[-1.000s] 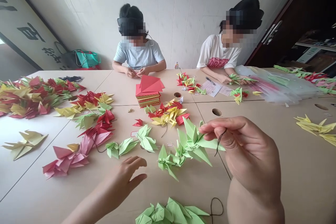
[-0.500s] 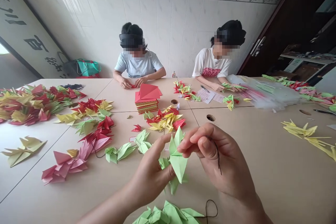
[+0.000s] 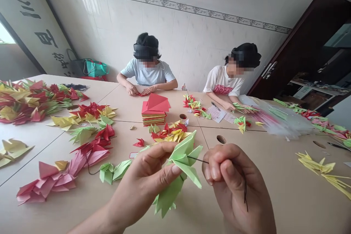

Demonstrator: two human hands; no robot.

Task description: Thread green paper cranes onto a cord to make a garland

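The left hand (image 3: 146, 181) pinches green folded paper (image 3: 185, 153), the right hand (image 3: 237, 181) black cord (image 3: 197, 159). Threading seems underway; the next pull probably needs gentleness.

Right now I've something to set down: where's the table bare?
Bare tan tabletop shows between the right hand and far-right yellow paper pieces, and between pink folded-paper cluster and left forearm. Crowded: the far-left multicoloured paper pile.

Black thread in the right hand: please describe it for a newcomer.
Above the beige table, find the left hand holding green paper. From that paper, black thread runs to the right hand. Unlike the slack thread near the pink paper, it stretches straight between paper and hand.
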